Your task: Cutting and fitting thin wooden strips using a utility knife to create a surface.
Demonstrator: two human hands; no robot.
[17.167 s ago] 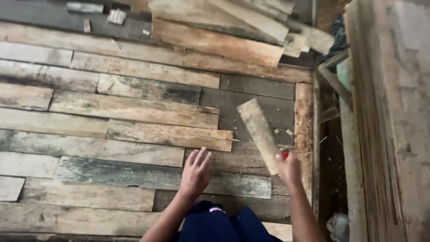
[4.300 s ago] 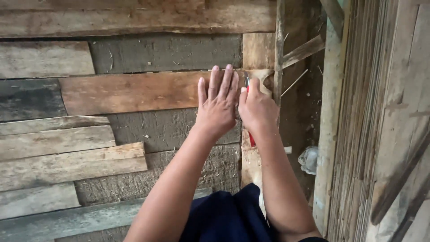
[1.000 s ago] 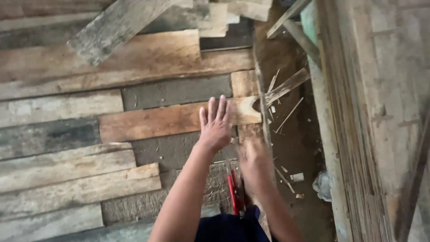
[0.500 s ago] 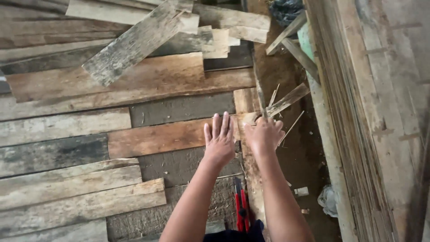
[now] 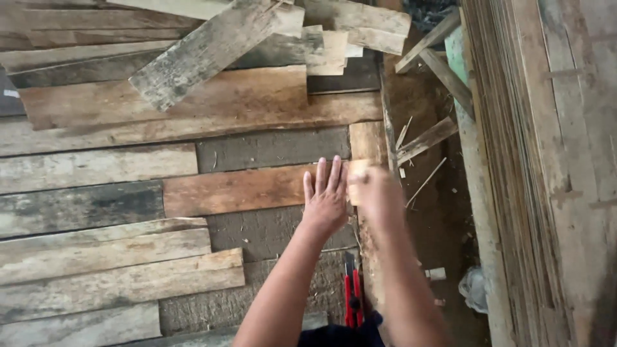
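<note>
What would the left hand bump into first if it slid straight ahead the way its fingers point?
The left hand lies flat on a reddish plank, fingers pointing up the picture. Sliding on, it would probably cross the grey board first, then reach the long brown plank beyond. How high each edge stands is unclear.

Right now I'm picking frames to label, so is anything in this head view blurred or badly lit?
In the head view, the right hand is smeared by motion blur; the left hand, flat on the brown plank, is fairly sharp. Light is soft and even, without glare; the red-handled tool reads clearly.
</note>
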